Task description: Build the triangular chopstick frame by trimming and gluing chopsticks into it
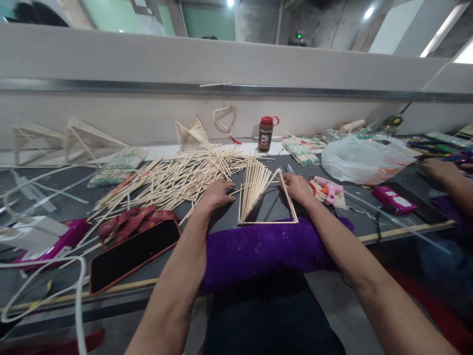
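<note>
A small frame of pale wooden sticks [269, 222], with a twisted fan of sticks on its left side, stands on the dark table in front of me. My right hand [296, 188] is closed at the frame's upper right corner; its fingertips are partly hidden. Left of the frame is my left hand [219, 194], fingers curled and thumb apart from the forefinger. A thin stick end shows near that gap, but whether it is touched I cannot tell. Behind the left hand spreads a loose pile of sticks [173, 180]. A purple cloth [266, 249] lies along the table edge below the frame.
To the right lie a pink glue gun [328, 190], a plastic bag [364, 160] and a magenta box [394, 199]. A bottle [265, 134] and another stick model [192, 133] stand behind. A phone [135, 256] and white cable [80, 301] occupy the left. Another person's hand [439, 170] is far right.
</note>
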A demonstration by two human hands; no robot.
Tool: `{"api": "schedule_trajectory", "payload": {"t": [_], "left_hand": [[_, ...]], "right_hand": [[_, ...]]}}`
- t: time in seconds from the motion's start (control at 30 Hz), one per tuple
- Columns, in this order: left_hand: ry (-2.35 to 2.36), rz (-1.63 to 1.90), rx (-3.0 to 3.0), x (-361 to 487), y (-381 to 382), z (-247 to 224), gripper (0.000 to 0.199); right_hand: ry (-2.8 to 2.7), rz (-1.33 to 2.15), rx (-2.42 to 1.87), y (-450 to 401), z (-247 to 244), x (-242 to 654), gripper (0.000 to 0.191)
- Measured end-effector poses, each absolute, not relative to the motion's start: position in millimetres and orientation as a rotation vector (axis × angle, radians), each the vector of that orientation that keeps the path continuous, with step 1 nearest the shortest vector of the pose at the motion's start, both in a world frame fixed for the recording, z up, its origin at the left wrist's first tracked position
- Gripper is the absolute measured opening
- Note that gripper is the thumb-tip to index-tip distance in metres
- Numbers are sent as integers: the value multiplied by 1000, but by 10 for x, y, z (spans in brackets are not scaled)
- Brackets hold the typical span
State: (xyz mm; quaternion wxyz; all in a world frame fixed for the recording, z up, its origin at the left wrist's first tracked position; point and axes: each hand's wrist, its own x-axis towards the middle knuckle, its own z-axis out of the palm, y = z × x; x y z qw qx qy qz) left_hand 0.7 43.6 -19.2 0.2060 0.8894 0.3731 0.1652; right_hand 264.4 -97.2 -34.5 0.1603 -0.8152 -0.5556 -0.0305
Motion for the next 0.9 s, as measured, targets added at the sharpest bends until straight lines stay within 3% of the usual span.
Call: {"api": "schedule_trajectory", "payload": {"t": [0.13, 0.6, 0.9], "left_hand": [[1240, 404, 2568, 48, 426, -228, 21], [1768, 375, 2492, -152, 620, -175, 21], [1864, 726, 2372, -150, 562, -175, 37]], "right_hand": [[-1574, -96, -2317, -983, -333, 2641, 27], [-1487, -80, -2368, -1010, -359, 2714, 28], [-1441, -69, -2295, -1005, -312, 2660, 27]]}}
